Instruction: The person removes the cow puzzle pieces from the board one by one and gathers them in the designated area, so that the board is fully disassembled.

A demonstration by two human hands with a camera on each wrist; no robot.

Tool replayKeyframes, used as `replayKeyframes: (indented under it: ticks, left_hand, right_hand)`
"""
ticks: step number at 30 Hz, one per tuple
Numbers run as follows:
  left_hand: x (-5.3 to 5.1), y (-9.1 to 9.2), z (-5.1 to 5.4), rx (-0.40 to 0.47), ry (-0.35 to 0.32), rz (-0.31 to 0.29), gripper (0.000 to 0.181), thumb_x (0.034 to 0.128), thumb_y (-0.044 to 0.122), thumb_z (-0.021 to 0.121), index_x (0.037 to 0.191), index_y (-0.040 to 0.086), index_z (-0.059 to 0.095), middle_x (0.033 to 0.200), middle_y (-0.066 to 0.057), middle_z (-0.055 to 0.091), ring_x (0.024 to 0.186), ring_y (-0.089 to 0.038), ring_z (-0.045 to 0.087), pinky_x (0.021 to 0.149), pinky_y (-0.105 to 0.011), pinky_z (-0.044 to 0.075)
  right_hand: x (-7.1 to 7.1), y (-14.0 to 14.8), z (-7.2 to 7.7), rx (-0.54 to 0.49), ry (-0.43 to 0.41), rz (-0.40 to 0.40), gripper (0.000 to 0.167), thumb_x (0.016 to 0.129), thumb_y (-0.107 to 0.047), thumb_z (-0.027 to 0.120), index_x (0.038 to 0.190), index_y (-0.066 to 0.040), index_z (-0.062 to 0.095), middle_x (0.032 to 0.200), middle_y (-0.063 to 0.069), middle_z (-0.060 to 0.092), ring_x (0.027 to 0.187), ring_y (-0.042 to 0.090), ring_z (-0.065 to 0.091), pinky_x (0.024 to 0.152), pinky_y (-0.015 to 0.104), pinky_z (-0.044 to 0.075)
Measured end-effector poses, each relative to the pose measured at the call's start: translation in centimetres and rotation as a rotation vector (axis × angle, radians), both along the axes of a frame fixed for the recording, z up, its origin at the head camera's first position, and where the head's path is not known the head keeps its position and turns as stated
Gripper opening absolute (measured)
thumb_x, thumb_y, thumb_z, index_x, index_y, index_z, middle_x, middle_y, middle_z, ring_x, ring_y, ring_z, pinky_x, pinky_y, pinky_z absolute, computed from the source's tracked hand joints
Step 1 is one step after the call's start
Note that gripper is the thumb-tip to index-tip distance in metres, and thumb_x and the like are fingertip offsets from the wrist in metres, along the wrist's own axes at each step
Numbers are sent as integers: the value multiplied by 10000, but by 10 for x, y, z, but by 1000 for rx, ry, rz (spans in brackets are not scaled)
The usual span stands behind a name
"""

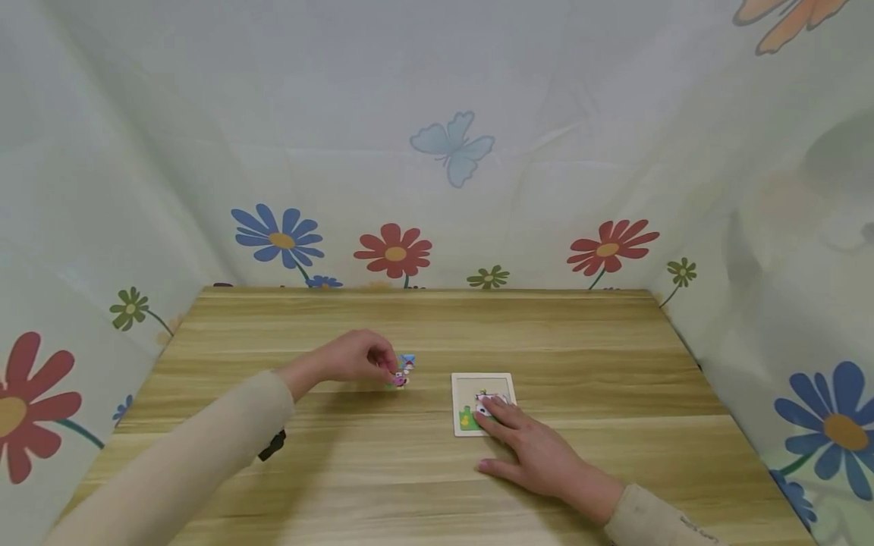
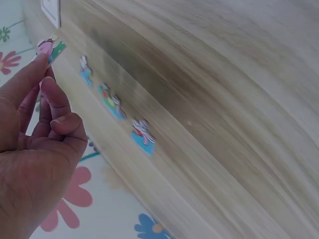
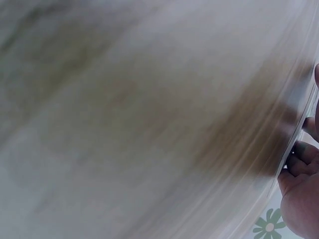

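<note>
My left hand (image 1: 358, 356) pinches a small pink-and-green puzzle piece (image 1: 400, 378) between thumb and fingertips, above the table. In the left wrist view the same piece sticks out past the fingertips of the left hand (image 2: 42, 124). My right hand (image 1: 536, 453) lies with spread, fairly straight fingers on a white-framed puzzle board (image 1: 459, 432), covering its lower right part. Part of a cow-like picture and a green patch show in the board. At the right edge of the right wrist view, only part of the right hand (image 3: 301, 201) appears.
Loose puzzle pieces with blue parts lie on the wooden table (image 1: 580, 341): one (image 2: 85, 72), a second (image 2: 110, 102) and a third (image 2: 143, 135). One blue piece (image 1: 407, 360) shows just beyond the left fingertips. A flowered cloth (image 1: 328, 174) hangs around the table.
</note>
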State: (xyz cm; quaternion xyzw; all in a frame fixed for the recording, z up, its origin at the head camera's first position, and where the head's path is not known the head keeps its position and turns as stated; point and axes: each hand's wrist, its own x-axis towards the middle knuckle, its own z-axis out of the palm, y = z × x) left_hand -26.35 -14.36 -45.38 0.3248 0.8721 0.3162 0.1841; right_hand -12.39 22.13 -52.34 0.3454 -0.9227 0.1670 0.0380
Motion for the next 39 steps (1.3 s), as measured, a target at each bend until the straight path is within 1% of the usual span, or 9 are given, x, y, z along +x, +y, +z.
replayKeyframes:
  ticks: [4,9,14,17,19,23,28,33,39]
  left_hand:
    - [0,-18,-6,4,-9,9,90,915,195,854,886,171,772,840,75,675,782,-131,582,746,-299,513]
    - [2,-39,-9,-9,-1,29,87,914,178,853,888,162,772,841,71,680,776,-135,586,742,-301,518]
    - [5,-53,-10,-24,4,48,82,915,153,850,894,143,771,851,57,686,786,-138,581,743,-296,517]
    - [7,-60,-11,-42,-6,77,84,919,154,846,891,140,767,847,46,685,782,-145,581,734,-302,515]
    - [8,-64,-12,-54,-26,105,89,923,162,843,891,143,763,841,40,681,777,-150,580,727,-307,512]
    - [11,-69,-14,-63,-33,134,90,925,154,838,893,137,755,835,37,676,772,-151,575,725,-305,502]
    - [14,-73,-16,-38,-2,116,80,920,89,825,892,102,751,842,21,698,765,-127,580,721,-289,504]
    - [14,-76,-21,-29,34,98,68,922,82,824,905,92,758,850,25,710,761,-105,589,717,-275,514]
    - [16,-77,-29,-55,55,128,64,930,127,830,918,128,767,851,71,692,775,-105,584,725,-277,512]
  right_hand:
    - [0,0,0,-1,6,4,731,989,-546,701,1550,-104,544,1628,145,461,1494,357,439,1118,540,452]
    - [0,0,0,3,-13,0,746,981,-548,711,1563,-117,530,1643,129,442,1508,343,422,1133,529,441]
    - [0,0,0,16,-20,-8,748,983,-556,704,1571,-131,521,1653,110,431,1517,325,412,1142,518,434]
    - [0,0,0,14,-4,-7,731,991,-551,696,1561,-125,534,1641,119,449,1505,335,429,1133,524,442]
    - [-1,0,0,12,10,-5,715,999,-546,687,1552,-116,544,1629,130,463,1492,348,444,1126,530,447]
    - [-1,0,0,11,14,-3,693,1015,-533,669,1551,-112,544,1624,138,467,1487,356,450,1127,533,444]
    - [-2,1,0,29,-20,-11,684,1025,-522,659,1574,-140,518,1648,113,439,1514,324,415,1156,516,418]
    - [-3,0,-1,24,-4,-2,629,1053,-475,632,1567,-129,527,1634,129,456,1504,341,428,1152,527,419]
    - [-3,0,-2,37,-12,2,575,1087,-424,587,1570,-120,519,1635,135,454,1508,345,421,1157,532,412]
